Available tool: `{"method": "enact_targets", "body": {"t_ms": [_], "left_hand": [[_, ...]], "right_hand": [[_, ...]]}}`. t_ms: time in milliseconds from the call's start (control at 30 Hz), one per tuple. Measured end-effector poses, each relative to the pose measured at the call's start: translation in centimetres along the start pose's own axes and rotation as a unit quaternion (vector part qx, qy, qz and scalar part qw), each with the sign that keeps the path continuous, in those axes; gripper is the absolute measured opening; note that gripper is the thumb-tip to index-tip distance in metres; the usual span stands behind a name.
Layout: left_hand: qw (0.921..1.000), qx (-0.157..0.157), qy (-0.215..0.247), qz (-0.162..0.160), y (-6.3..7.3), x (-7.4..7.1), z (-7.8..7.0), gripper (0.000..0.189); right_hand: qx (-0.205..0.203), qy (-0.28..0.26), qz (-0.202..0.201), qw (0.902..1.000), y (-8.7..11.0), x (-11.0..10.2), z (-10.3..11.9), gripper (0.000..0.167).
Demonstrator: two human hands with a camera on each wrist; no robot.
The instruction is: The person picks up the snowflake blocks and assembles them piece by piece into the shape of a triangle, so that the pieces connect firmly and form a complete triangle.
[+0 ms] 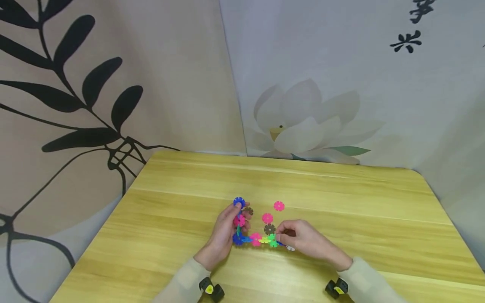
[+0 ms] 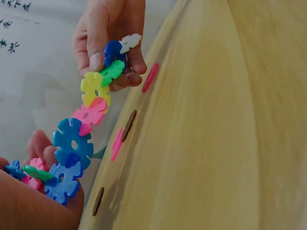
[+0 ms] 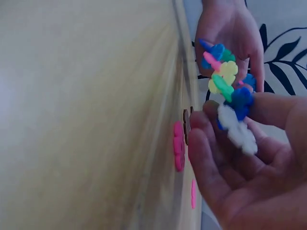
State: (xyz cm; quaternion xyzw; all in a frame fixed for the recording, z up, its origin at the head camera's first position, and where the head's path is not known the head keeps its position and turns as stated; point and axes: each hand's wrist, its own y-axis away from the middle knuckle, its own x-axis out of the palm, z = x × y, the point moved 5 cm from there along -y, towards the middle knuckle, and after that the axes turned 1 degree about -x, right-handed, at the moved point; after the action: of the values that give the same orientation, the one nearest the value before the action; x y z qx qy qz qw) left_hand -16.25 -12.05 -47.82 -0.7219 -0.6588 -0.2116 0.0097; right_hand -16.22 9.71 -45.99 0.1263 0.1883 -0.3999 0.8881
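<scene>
A chain of interlocked plastic snowflake discs (image 1: 256, 239) stretches between both hands, raised off the table. My left hand (image 1: 221, 231) holds its left part, the thumb on a dark blue disc (image 1: 238, 202) at the top end. Below that run pink, green and blue discs, partly covered by the hand in the left wrist view. From the corner the chain goes right through light blue, pink, yellow and green (image 2: 112, 73). My right hand (image 1: 308, 240) pinches the blue disc (image 3: 242, 101) near the right end, where a white disc (image 3: 238, 132) sticks out.
Loose discs lie on the wooden table (image 1: 170, 202) just beyond the chain: two pink ones (image 1: 278, 205), a brown one (image 1: 270, 229) close to the right hand and another brown one (image 1: 248, 211) by the left fingers. Printed cloth walls (image 1: 189, 84) border the table's far edge.
</scene>
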Motion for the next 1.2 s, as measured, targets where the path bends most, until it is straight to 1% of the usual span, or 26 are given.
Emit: {"method": "enact_targets", "body": {"t_ms": [133,233,300,433,533,600,667,733,833,933,1000,1067,1133,1200], "left_hand": [[0.9999,-0.007,0.003,-0.01,0.2,-0.5,-0.4,0.05],[0.9997,-0.009,-0.005,-0.021,0.4,-1.0,-0.5,0.047],[0.9996,-0.01,-0.009,-0.026,0.6,-1.4,-0.5,0.046],[0.9992,-0.017,-0.013,-0.034,0.9,-2.2,-0.3,0.045],[0.9992,-0.019,-0.019,-0.031,1.0,-2.8,-0.4,0.049],[0.9993,-0.019,-0.017,-0.029,1.1,-3.1,-0.5,0.053],[0.9994,-0.017,-0.014,-0.027,1.1,-3.3,-0.6,0.056],[0.9994,-0.016,-0.013,-0.026,1.1,-3.6,-0.7,0.057],[0.9993,-0.017,-0.019,-0.027,1.3,-3.9,-0.8,0.057],[0.999,-0.02,-0.022,-0.033,1.4,-4.1,-0.9,0.057],[0.9988,-0.021,-0.022,-0.038,1.4,-4.3,-0.9,0.057],[0.9988,-0.02,-0.02,-0.04,1.5,-4.4,-0.9,0.057],[0.9988,-0.019,-0.015,-0.043,1.5,-4.4,-1.0,0.057],[0.9987,-0.017,-0.012,-0.045,1.4,-4.4,-1.0,0.057]], "right_hand": [[-0.01,0.033,0.003,0.9994,-0.9,-0.1,0.4,0.02],[-0.019,0.053,0.0,0.9984,-1.9,-0.3,0.8,0.022],[-0.023,0.064,-0.003,0.9977,-2.6,-0.4,1.1,0.022],[-0.031,0.108,-0.022,0.9935,-4.7,-0.3,1.9,0.016],[-0.037,0.161,-0.03,0.9859,-6.7,0.0,2.4,0.014],[-0.044,0.199,-0.028,0.9787,-7.9,0.4,2.7,0.016],[-0.048,0.233,-0.022,0.9711,-8.9,0.8,2.7,0.018],[-0.049,0.255,-0.015,0.9656,-9.6,1.1,2.7,0.023],[-0.05,0.27,-0.004,0.9614,-10.2,1.5,2.6,0.029],[-0.063,0.287,0.0,0.9559,-10.6,1.8,2.7,0.031],[-0.072,0.3,0.0,0.9513,-10.8,1.9,2.8,0.028],[-0.072,0.308,-0.003,0.9487,-11.0,2.0,2.8,0.024],[-0.068,0.308,-0.004,0.949,-11.0,2.0,2.8,0.02],[-0.055,0.293,-0.002,0.9546,-11.0,1.9,2.7,0.018]]}}
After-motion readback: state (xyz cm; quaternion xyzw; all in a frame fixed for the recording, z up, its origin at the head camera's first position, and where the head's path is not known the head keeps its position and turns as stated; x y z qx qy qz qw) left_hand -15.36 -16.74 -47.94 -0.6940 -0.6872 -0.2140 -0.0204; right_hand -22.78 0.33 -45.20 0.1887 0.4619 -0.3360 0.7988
